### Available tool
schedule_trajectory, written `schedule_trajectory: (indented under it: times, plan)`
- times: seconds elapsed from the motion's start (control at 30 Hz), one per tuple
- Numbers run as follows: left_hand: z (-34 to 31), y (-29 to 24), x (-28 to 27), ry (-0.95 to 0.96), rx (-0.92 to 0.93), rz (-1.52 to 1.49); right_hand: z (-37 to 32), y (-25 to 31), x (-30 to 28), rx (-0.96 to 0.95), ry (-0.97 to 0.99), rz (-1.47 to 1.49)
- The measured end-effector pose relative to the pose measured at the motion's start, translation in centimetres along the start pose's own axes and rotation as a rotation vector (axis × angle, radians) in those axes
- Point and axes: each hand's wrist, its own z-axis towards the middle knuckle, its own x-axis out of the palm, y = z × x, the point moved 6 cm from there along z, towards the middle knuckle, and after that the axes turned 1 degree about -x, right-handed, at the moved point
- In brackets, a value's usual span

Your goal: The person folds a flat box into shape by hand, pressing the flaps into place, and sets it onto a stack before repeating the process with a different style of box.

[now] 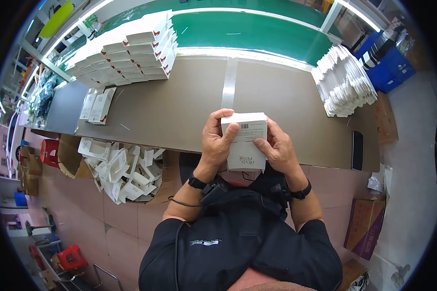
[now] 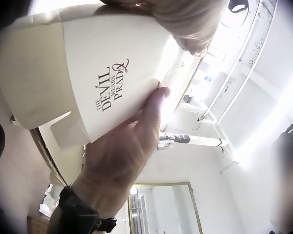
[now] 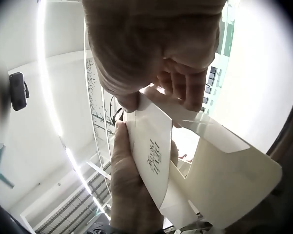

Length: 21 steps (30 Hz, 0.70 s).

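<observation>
1. Holding a white box (image 1: 245,140), both hands meet over the near edge of the worktop (image 1: 179,106), close to the chest.
2. Left hand (image 1: 217,141): grip closed round the box's left side, thumb on its face.
3. Right hand (image 1: 277,148): grip pinches the right edge.
4. Brown worktop stretches ahead between stacked boxes (image 1: 136,53) far left and flat cartons (image 1: 344,80) far right, both well apart from the hands.
</observation>
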Motion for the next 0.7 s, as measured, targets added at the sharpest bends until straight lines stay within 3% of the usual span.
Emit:
schedule_trajectory:
  times: [0.17,0.37,0.57,0.7]
  plan:
    - [0.1,0.2,-1.7,-0.135,-0.013,-0.097,-0.1,0.1,0.4,0.022,0.042,-0.112]
    - [0.3,0.6,-2.4,-0.156,0.012,-0.069,0.2,0.5,0.8,0.009,0.068,-0.185]
    - [0.5,1.1,-3.5,-0.22,-0.068,-0.157,0.3,1.2,0.6,0.125,0.136,-0.227]
    - [0.7,1.8,-3.8,-0.176,-0.068,-0.182,0.5,1.1,0.2,0.067,0.129,-0.335]
